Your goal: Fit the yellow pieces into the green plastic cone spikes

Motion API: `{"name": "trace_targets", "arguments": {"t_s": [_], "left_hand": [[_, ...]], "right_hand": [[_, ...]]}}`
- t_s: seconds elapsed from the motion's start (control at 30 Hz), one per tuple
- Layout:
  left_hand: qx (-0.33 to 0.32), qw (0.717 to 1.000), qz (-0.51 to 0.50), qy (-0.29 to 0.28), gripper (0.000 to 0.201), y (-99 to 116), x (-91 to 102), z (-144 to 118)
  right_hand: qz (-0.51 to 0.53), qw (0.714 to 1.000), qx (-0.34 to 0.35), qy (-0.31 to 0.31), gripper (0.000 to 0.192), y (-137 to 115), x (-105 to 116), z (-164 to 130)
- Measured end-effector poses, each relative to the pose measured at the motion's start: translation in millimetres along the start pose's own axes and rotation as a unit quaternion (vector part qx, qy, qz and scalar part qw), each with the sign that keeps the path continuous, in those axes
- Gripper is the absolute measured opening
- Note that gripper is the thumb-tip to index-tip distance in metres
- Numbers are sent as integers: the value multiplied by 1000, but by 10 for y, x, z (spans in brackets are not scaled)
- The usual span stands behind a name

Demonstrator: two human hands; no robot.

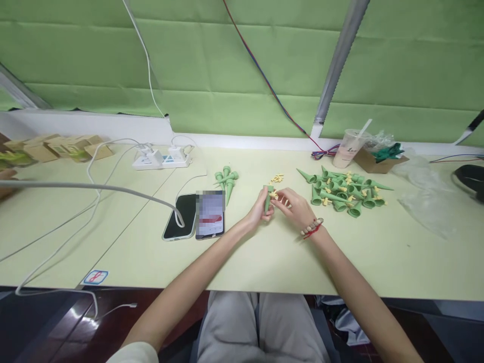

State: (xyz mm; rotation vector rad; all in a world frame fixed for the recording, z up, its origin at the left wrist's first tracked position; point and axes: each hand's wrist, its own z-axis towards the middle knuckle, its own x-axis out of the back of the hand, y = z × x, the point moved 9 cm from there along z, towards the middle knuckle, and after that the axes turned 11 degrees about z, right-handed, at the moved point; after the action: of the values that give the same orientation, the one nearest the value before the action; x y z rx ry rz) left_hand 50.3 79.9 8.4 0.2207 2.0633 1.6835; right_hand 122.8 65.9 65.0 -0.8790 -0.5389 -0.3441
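- Left hand [260, 209] gripping green cone [267, 197] upright, just above table [264, 257], centre front.
- R hand [293, 204] fingers pinched on small yellow piece [274, 195] at cone's top.
- Loose yellow bits [277, 178] just behind hands.
- Big cone pile [342, 190] to right; small cone group [226, 181] to left.
- 2 phones [194, 216] left of hands.

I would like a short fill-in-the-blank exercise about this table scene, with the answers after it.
1. The left hand holds one green plastic ____.
2. The big pile of green cones lies to the ____ of both hands.
3. The right hand wears a bead ____ at its wrist.
4. Two smartphones lie on the pale ____.

Answers: cone; right; bracelet; table
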Motion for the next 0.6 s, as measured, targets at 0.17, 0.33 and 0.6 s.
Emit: {"name": "trace_targets", "arguments": {"t_s": [0.17, 0.33, 0.6], "left_hand": [[68, 997, 25, -21, 50, -69, -28, -37], [95, 993, 44, -47, 51, -84, -65, -86], [59, 997, 21, -44, 42, -185, -185, -90]], "right_hand": [[-107, 994, 34, 2, 22, -44, 22, 11], [-153, 985, 70, -34, 20, -151, -14, 22], [-101, 991, 52, -70, 26, -39, -62, 26]]}}
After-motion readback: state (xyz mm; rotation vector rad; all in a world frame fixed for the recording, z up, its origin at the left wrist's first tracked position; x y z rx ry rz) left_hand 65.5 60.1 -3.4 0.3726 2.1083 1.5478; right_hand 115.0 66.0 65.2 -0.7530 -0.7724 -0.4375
